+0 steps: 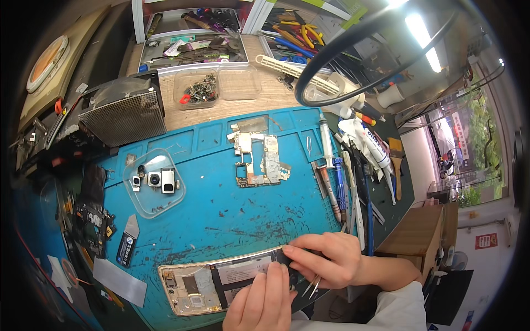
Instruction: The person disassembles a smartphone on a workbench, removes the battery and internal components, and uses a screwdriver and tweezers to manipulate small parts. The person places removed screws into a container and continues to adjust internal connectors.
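Observation:
An opened smartphone body [193, 300] with a gold rim lies at the mat's front edge, its inside facing up. Inside it sits a dark, flat battery [243, 271] with a pale label. My left hand [262, 300] holds the phone's near side, fingers stretched together over the battery's right part. At the far right corner, my right hand [328, 256] is closed, thumb and forefinger meeting at the rim. Slim metal tweezers [314, 286] stick out below its curled fingers. Whatever the fingertips pinch is hidden.
A bare circuit board [266, 160] lies mid-mat. Left of it, a clear tray [132, 193] holds camera modules. A spudger blade [128, 243] lies nearer. Syringe [327, 140], screwdrivers and brushes crowd the right. Behind stand a meshed box [124, 115] and a screw container [179, 83]. A black cable loop [301, 91] hangs overhead.

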`<act>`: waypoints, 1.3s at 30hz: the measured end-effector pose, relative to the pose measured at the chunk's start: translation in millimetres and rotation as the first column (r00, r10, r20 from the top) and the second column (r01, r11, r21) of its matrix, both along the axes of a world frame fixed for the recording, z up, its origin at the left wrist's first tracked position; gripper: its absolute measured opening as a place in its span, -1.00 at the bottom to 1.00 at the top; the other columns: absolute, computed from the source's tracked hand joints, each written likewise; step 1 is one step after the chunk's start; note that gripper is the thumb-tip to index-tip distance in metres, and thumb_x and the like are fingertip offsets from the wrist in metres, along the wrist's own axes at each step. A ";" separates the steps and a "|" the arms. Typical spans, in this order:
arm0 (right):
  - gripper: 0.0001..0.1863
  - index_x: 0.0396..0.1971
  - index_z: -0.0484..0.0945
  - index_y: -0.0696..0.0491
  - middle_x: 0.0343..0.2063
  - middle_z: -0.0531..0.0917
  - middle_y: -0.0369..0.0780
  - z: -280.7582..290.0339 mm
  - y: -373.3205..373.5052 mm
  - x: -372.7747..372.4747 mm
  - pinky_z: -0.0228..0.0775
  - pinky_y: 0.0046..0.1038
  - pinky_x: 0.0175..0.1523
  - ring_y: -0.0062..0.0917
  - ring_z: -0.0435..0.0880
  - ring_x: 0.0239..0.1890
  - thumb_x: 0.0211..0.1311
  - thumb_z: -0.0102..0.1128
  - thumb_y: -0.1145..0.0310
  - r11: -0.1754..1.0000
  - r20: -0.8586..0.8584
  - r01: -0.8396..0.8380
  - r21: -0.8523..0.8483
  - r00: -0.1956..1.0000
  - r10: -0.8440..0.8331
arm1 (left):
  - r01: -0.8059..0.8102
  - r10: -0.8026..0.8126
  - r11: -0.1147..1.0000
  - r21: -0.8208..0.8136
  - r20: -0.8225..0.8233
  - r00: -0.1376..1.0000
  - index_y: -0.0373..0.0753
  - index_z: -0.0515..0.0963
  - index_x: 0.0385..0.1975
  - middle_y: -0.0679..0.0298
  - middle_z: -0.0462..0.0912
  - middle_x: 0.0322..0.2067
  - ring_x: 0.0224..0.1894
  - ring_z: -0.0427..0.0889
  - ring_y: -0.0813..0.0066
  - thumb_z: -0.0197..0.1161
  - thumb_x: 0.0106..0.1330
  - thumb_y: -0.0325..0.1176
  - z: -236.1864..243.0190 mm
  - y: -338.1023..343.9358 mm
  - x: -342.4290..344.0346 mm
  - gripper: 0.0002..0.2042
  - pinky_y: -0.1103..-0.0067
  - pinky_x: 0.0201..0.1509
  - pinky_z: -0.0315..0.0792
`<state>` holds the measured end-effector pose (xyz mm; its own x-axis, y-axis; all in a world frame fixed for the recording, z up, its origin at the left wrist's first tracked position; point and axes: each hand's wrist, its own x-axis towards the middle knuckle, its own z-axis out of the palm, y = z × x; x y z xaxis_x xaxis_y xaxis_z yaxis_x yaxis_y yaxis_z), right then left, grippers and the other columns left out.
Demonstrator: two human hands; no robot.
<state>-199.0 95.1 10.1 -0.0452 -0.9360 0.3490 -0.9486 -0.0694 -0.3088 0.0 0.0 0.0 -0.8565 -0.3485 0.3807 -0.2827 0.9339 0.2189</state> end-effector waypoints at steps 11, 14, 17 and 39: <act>-0.62 -0.04 0.77 0.15 -0.19 0.78 -0.25 -3.1 -2.2 -1.6 0.41 -0.57 -0.53 -0.62 0.64 -0.53 0.12 0.54 0.41 0.999 0.030 0.007 -0.054 1.000 -0.005 | 0.022 -0.025 0.996 0.090 0.034 0.999 -0.28 0.70 0.18 0.23 0.72 0.20 0.19 0.64 0.35 0.14 0.62 -0.23 11.9 -2.8 1.6 -0.65 0.45 0.26 0.47; -0.60 -0.03 0.78 0.15 -0.18 0.78 -0.27 -6.2 -2.3 -1.0 0.38 -0.58 -0.55 -0.64 0.61 -0.56 0.07 0.54 0.43 0.997 0.016 0.004 -0.083 1.000 -0.003 | 0.038 -0.041 0.995 0.088 0.025 0.999 -0.29 0.70 0.18 0.21 0.72 0.20 0.19 0.64 0.33 0.15 0.62 -0.23 10.8 -4.0 1.8 -0.65 0.44 0.26 0.48; -0.58 -0.03 0.78 0.14 -0.18 0.78 -0.28 -5.8 -3.5 -1.9 0.37 -0.58 -0.56 -0.65 0.59 -0.57 0.03 0.53 0.44 0.997 0.020 -0.007 -0.073 1.000 0.008 | 0.040 -0.042 0.996 0.080 0.027 0.999 -0.29 0.70 0.18 0.20 0.72 0.20 0.19 0.65 0.33 0.15 0.62 -0.24 10.5 -4.4 2.6 -0.65 0.44 0.26 0.48; -0.59 -0.04 0.83 0.07 -0.02 0.82 -0.23 0.1 -2.5 0.1 0.21 -0.68 -0.55 -0.77 0.47 -0.60 0.05 0.30 0.42 0.997 -0.195 -0.056 -0.047 0.980 0.045 | 0.028 -0.033 0.996 0.079 0.052 0.998 -0.28 0.69 0.20 0.22 0.69 0.21 0.20 0.63 0.35 0.17 0.59 -0.22 12.1 -2.5 2.8 -0.64 0.43 0.29 0.46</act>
